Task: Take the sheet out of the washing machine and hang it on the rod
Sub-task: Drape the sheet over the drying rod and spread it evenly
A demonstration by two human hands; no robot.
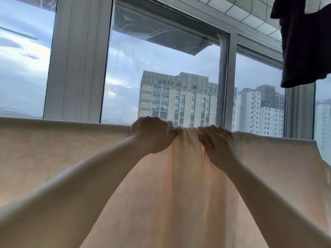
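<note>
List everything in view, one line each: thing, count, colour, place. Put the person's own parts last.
sheet: one, cream to peach, spread across the lower frame, its top edge running level from left to right, bunched in the middle.
dark garment: one, black, hanging at upper right.
window frames: several uprights, white-grey, behind the sheet.
buildings: several, beige and white, outside beyond the glass.
sky: blue with cloud, through the panes.
rod: not visible; presumably under the sheet's top edge.
left hand: one, grips the bunched top edge at centre.
right hand: one, grips the bunch beside the left, fingers curled into the cloth.
</note>
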